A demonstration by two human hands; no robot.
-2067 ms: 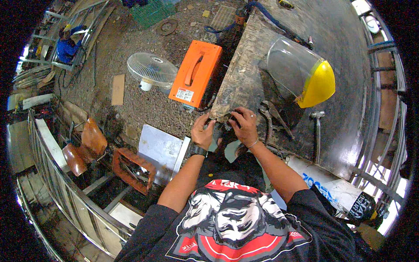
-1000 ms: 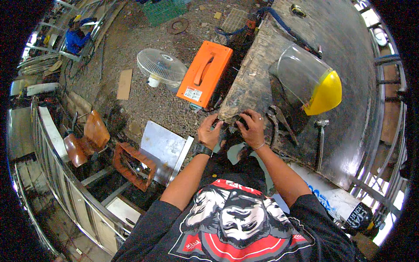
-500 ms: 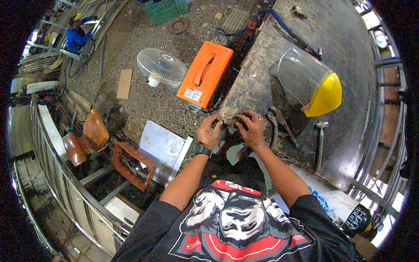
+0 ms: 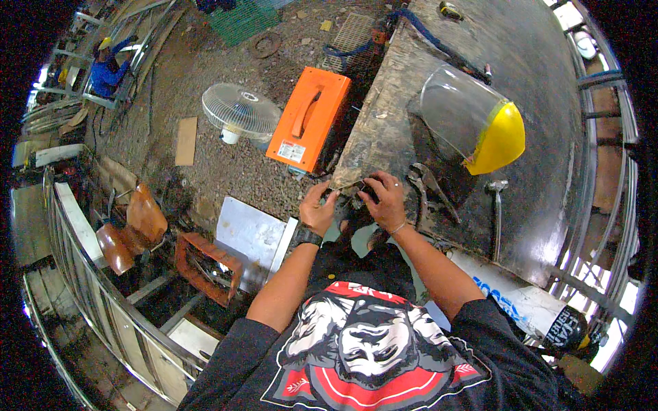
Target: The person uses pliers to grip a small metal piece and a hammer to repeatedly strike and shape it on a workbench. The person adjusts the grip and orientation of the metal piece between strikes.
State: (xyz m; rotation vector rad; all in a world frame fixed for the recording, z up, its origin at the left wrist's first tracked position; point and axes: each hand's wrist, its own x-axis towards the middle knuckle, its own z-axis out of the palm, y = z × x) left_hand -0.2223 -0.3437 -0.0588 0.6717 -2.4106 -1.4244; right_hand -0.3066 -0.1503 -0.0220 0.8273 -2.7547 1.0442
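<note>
Both hands are together at the near left corner of the dark workbench (image 4: 384,140). My left hand (image 4: 317,211) has its fingers bent into a pinch at the corner. My right hand (image 4: 386,203) is curled the same way just to its right, thumb and fingertips close together. A thin, wire-like line seems to run between the fingertips, too small to name. To the right of my right hand lie pliers (image 4: 439,194) with long handles. Farther right is a hammer (image 4: 497,216), its head pointing away from me. Behind them rests a face shield (image 4: 504,140) with a yellow crown and clear visor.
Left of the bench stand an orange machine with a top handle (image 4: 310,120) and a white fan (image 4: 240,109) on gravel. A pale metal panel (image 4: 250,233), a rusty frame (image 4: 205,267) and a brown chair (image 4: 145,212) are nearer left. A co-worker in blue (image 4: 106,75) crouches far left.
The whole view has shifted slightly, so the scene sits a little farther left. Both hands stay at the bench corner with fingers bent; their grip looks much the same.
</note>
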